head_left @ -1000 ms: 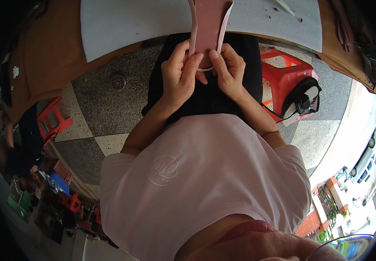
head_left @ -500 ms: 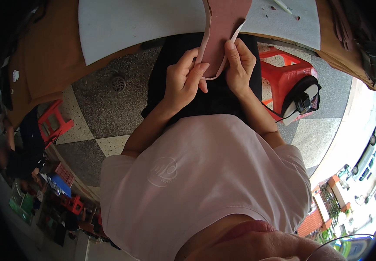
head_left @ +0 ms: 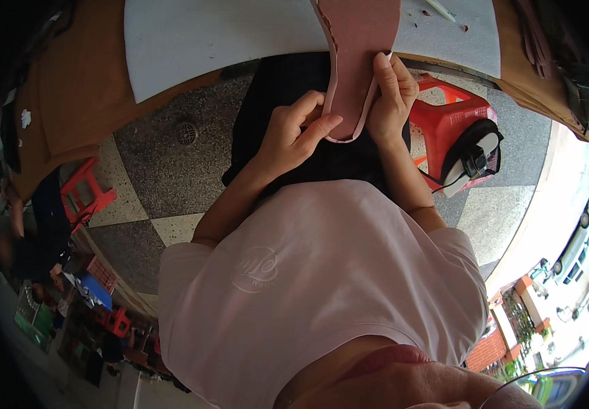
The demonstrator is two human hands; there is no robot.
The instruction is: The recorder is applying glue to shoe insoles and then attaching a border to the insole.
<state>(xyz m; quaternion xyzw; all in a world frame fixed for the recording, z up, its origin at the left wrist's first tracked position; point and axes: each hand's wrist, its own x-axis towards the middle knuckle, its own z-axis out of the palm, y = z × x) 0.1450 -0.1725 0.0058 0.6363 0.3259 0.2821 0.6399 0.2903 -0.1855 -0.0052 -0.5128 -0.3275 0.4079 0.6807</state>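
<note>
A long reddish-brown insole [head_left: 357,75] with a pale edging turned up around its rim lies between my hands, its rounded end toward me and its far end over the work table. My left hand [head_left: 293,135] pinches the left edge near that rounded end, thumb resting on the top face. Farther up on the right side, my right hand [head_left: 391,102] is closed on the edging, thumb on top and the other fingers partly hidden beneath. The insole's far end runs out of the picture at the top.
A pale grey-white sheet [head_left: 219,48] covers the brown table [head_left: 79,82]. A white stick-like tool [head_left: 439,9] and small dark scraps lie on it at the right. A red stool [head_left: 444,116] bears a black-and-white strapped device [head_left: 475,157]. Another red stool [head_left: 86,191] and a person are at left.
The insole has come a little toward me and to the right. My right hand has shifted right, now pinching the edging strip that stood loose before. My left hand has moved slightly nearer to me.
</note>
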